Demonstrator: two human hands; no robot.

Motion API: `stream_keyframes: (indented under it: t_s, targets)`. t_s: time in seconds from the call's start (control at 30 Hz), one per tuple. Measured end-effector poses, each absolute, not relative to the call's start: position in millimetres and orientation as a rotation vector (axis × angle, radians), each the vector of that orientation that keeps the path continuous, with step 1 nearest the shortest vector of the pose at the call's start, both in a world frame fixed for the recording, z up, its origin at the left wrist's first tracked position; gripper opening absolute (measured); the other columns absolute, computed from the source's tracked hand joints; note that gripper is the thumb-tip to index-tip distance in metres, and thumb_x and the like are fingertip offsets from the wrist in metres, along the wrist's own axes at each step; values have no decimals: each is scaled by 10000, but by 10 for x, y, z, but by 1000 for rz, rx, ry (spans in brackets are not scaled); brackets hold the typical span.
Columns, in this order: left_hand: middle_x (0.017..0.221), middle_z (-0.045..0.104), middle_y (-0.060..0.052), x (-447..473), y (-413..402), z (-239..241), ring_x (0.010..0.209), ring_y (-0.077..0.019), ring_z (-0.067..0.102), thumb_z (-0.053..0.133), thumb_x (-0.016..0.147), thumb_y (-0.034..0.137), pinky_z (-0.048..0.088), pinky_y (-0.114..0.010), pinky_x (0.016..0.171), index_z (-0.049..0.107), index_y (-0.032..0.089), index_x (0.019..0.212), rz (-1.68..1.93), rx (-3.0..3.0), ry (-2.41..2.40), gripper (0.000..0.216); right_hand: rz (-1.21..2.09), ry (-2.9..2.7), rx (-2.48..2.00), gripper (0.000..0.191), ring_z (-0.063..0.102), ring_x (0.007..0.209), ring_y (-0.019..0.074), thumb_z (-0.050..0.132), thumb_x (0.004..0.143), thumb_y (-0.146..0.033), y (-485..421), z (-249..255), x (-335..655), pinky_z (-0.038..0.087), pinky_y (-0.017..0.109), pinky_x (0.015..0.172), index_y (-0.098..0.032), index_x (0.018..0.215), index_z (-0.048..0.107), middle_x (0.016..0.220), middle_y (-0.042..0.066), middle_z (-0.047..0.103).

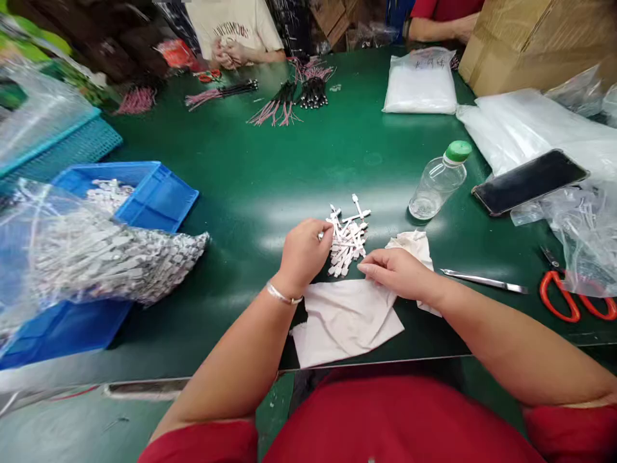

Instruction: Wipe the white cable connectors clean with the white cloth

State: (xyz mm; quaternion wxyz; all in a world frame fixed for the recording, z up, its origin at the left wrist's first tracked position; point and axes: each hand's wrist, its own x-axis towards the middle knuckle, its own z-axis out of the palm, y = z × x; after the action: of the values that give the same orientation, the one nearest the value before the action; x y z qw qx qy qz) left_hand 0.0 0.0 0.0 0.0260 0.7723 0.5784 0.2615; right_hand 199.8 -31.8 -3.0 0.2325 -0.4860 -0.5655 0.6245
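A loose pile of small white plastic parts [348, 247] lies on the green table, with several longer pieces at its far side. My left hand [304, 252] is at the pile's left edge, fingers curled in a pinch; a bit of white shows by its fingertips, too small to name. At the pile's near right side, my right hand [398, 271] has thumb and fingers pressed together, and what they hold, if anything, is hidden. Below the hands a creased white cloth [344, 321] is spread near the table edge. Another crumpled cloth [415, 247] lies partly behind my right hand.
Right: clear bottle [430, 188] with green cap, tweezers [484, 281], red-handled scissors [559, 302], phone [530, 181], plastic bags, cardboard box [525, 48]. Left: blue bins [166, 196] and a bag of white parts [116, 257]. Wire bundles [282, 103] lie far off, near two other people.
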Motion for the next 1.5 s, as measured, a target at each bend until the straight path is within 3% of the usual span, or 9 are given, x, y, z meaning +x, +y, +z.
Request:
stream_keyframes:
  t_s: [0.13,0.33,0.43,0.57,0.7,0.9,1.07,1.17,1.5]
  targets:
    - [850,693,-90,207,-450,94,796,-197,625,517,873,176,486,-298,721,672,143,865,787,2661,1441,158,1965,-1173,-1288,386,585,647,115,524,857,-518,-353,-31,1925,424,221,559,-150,856,642,820,49,662]
    - [795,666,-74,404,-723,150,720,-160,596,478,883,136,474,-262,655,638,146,865,746,2584,875,161,2050,-1119,-1189,338,509,551,69,683,719,-483,-350,14,1936,385,190,536,-157,776,616,639,-28,606]
    - [777,632,-39,286,-601,176,695,-125,559,551,870,188,449,-229,636,622,161,883,975,2159,1066,78,2091,-1189,-1179,346,460,471,54,692,703,-473,-328,84,1995,336,185,469,-150,648,581,551,-36,570]
    - [907,626,-44,82,-388,189,658,-105,512,680,788,285,415,-226,586,614,170,1136,728,1761,1156,372,2206,-1370,-1146,381,443,419,49,668,719,-500,-324,148,2059,299,182,417,-152,615,554,531,-26,575]
    - [869,654,-56,30,-304,176,751,-138,555,680,788,292,431,-257,689,700,148,978,585,1630,981,239,2201,-1486,-1127,380,432,413,40,592,794,-503,-330,177,2098,314,179,427,-155,648,549,549,-28,574]
    - [915,671,-69,57,-324,163,808,-154,585,694,774,274,440,-270,734,701,160,983,732,1536,956,238,2158,-1598,-1148,347,436,422,48,518,857,-470,-318,237,2151,295,183,423,-155,724,580,578,-21,582]
    - [832,656,-45,47,-319,155,739,-133,562,694,773,282,431,-261,690,691,156,903,793,1457,1007,181,1507,-1819,-1310,240,568,638,125,559,846,-368,-332,278,2179,426,240,576,-182,963,658,748,9,638]
    - [728,601,-8,35,-319,124,631,-96,497,694,774,292,391,-231,588,660,150,909,808,1357,1028,199,1085,-1973,-1339,188,565,670,139,542,874,-326,-336,299,2192,411,261,615,-201,912,677,750,3,653]
    - [778,604,-28,44,-327,114,631,-95,516,691,777,300,420,-234,581,670,139,911,843,1423,1077,210,871,-2109,-1283,166,591,676,149,528,892,-276,-338,286,2192,412,260,620,-214,912,681,751,-2,679]
